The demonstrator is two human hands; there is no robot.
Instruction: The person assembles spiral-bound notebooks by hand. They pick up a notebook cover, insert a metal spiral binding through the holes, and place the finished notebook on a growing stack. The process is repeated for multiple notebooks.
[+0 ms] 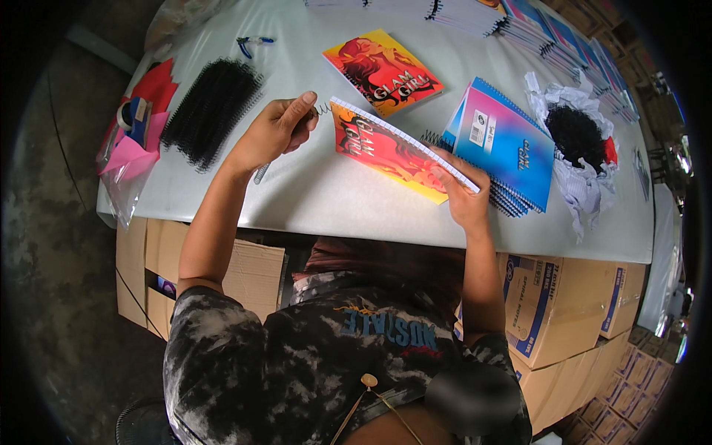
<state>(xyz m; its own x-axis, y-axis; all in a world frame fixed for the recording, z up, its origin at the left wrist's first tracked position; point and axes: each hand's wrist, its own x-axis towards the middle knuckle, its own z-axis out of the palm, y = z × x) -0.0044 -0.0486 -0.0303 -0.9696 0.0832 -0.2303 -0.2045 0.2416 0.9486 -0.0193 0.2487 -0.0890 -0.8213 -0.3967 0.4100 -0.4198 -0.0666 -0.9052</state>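
A notebook with a red and yellow illustrated cover [382, 152] is held tilted above the table, its white page edge facing up. My right hand [463, 189] grips its right end, thumb on the cover. At the opposite corner, a thin dark spiral coil [323, 109] stretches from the notebook's edge to my left hand [285, 126], whose fingers are closed on it. A piece of coil [260, 174] also shows below that hand. Beyond the held notebook lies another red and yellow one [382, 70]. Close to my right hand is a stack of blue and pink spiral notebooks [512, 144].
Black coils [211, 111] lie in a heap at left, near blue-handled pliers [254, 46], a tape roll [124, 115] and pink sheets [133, 156]. Crumpled white paper [582, 196] holds tangled black coil at right. More notebooks [545, 44] line the far edge; cardboard boxes [564, 304] stand below.
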